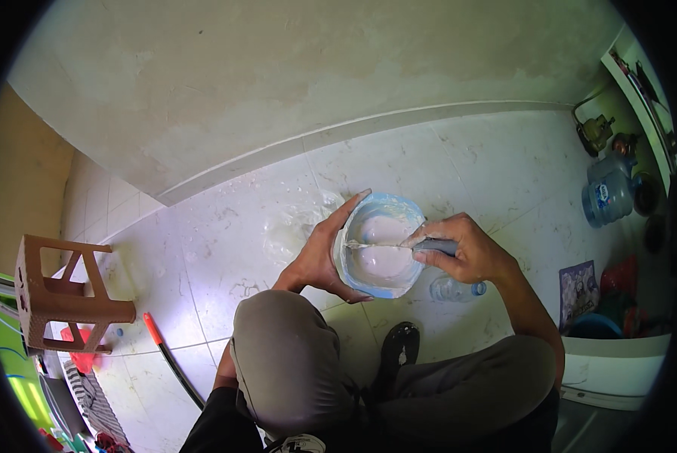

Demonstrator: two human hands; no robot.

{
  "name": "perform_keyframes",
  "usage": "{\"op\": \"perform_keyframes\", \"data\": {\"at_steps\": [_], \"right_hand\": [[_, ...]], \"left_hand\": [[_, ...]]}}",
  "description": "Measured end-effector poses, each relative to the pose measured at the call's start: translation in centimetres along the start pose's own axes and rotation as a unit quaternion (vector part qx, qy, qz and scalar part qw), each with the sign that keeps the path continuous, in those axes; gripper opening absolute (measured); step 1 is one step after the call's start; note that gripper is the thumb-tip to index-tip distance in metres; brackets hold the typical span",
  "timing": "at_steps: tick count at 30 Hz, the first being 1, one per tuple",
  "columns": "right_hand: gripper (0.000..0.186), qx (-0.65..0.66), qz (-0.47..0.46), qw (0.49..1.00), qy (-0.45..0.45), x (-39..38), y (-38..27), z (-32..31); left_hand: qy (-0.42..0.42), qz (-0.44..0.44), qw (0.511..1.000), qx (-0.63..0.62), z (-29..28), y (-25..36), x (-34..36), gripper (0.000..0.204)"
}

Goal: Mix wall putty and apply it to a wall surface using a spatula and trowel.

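Observation:
My left hand (319, 253) is wrapped round the left side of a light blue bowl (400, 205), thumb near its far rim and fingers at the near side. Smooth white paste (383, 260) lies inside, with dried smears along the rim. My right hand (470, 248) grips the grey handle (438, 246) of a putty knife from the right. Its paste-coated blade (376, 244) reaches across the bowl, seen almost edge-on. Whether the blade touches the paste, I cannot tell. White residue marks my right fingers.
Clear plastic film (289, 230) lies left of the bowl; a clear bottle (450, 289) lies to its right. A brown stool (74, 291) and a black hose with a red end (174, 359) are on the left. Water jugs (609, 198) stand far right. A patchy wall (278, 75) rises ahead.

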State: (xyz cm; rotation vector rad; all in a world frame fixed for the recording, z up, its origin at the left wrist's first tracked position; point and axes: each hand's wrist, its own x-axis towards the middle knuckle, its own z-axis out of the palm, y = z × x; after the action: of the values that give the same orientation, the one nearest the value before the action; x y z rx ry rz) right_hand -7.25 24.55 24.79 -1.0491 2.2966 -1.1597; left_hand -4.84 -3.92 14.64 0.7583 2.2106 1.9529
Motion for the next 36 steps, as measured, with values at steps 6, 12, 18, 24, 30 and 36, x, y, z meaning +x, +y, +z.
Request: {"op": "perform_keyframes", "data": {"at_steps": [6, 12, 18, 24, 30, 36], "right_hand": [[0.023, -0.005, -0.031, 0.999, -0.001, -0.1, 0.3, 0.3], [0.024, 0.001, -0.026, 0.998, -0.05, -0.7, 0.6, 0.0], [0.023, -0.042, -0.004, 0.995, -0.089, -1.5, -0.2, -1.8], [0.028, -0.142, -0.019, 0.99, 0.007, -3.2, -0.6, -3.7], [0.022, -0.125, 0.007, 0.992, 0.025, -1.5, -1.1, -2.1], [0.025, -0.251, -0.069, 0.965, 0.022, -0.9, -0.8, -0.1]], "left_hand": [[-0.016, -0.031, 0.999, -0.002, -0.2, 0.1, 0.0, 0.149], [-0.016, -0.01, 1.0, 0.009, -0.3, -0.2, 0.0, 0.149], [-0.037, -0.025, 0.999, 0.015, -0.2, -0.1, 0.0, 0.149], [-0.009, 0.001, 0.999, 0.037, -0.3, -0.4, 0.3, 0.148], [-0.042, 0.003, 0.991, 0.123, -0.3, 0.5, 0.3, 0.142], [-0.045, -0.005, 0.998, 0.05, 0.1, 0.8, 0.6, 0.145]]}}
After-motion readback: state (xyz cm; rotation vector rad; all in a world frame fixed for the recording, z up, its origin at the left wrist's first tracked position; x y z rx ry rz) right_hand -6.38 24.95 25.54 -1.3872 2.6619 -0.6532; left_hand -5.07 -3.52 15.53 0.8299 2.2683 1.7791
